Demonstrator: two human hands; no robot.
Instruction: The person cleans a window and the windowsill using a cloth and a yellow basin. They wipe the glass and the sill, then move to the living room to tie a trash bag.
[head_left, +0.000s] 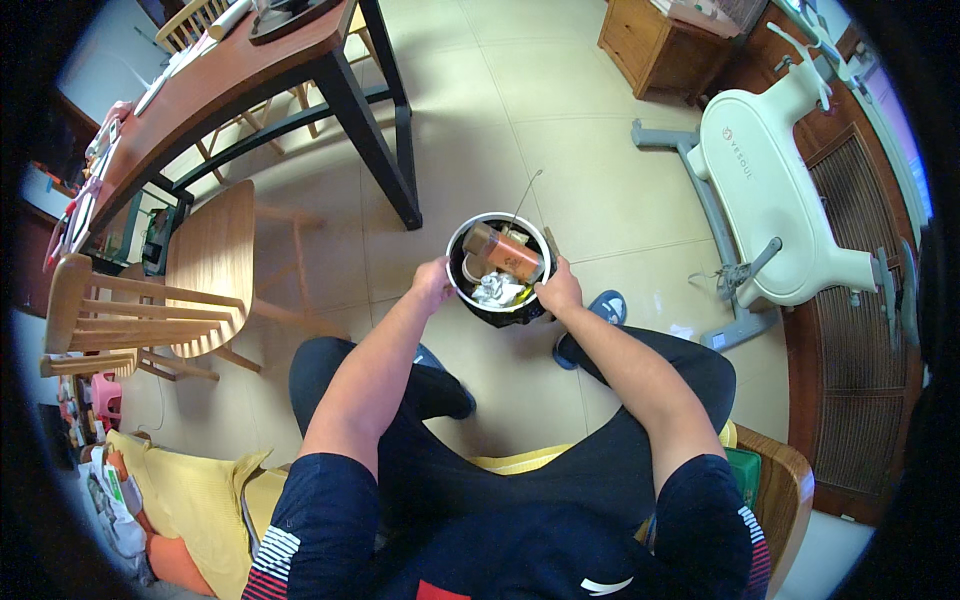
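Note:
Between my knees and above the floor is a round trash bin (455, 238) with a white rim and a black liner. My left hand (433, 285) grips its rim on the left, and my right hand (559, 289) grips the rim on the right. Inside the bin lie a clear bottle with a brown cap and orange label (504, 252), a crumpled silvery wrapper (498, 289), a round cup-like container partly hidden under the bottle, and a bit of yellow wrapping. A thin wire with a looped end (528, 187) sticks up past the far rim.
A wooden table (247, 82) with black legs and a wooden chair (214, 262) stand at left. An exercise bike (772, 202) stands on the right, near a wooden cabinet (637, 45). Yellow cloth (180, 495) covers the seat at lower left; a wooden armrest (787, 480) is at lower right.

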